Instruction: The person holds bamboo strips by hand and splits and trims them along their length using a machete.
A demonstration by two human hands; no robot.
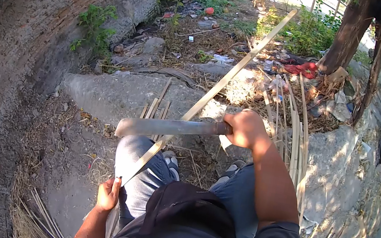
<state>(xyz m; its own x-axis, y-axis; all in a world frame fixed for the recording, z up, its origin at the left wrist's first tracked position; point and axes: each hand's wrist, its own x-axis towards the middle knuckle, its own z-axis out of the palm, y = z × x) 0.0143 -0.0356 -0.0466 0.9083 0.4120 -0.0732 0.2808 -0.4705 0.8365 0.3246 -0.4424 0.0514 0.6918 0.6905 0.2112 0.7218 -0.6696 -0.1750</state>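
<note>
My right hand (248,129) is closed round the dark handle of a machete (168,128), its broad grey blade pointing left across my knees. Under the blade runs a long pale bamboo strip (228,77), slanting from my left thigh up and away to the right. My left hand (109,193) pinches the near end of that strip beside my left leg. The blade crosses over the strip; whether the two touch, I cannot tell.
Several split bamboo strips (296,138) lie to the right of my legs, and more strips (45,218) at lower left. A brick wall (38,26) rises on the left. A tree trunk (347,39) and red cloth (302,69) are at back right, with litter on the ground.
</note>
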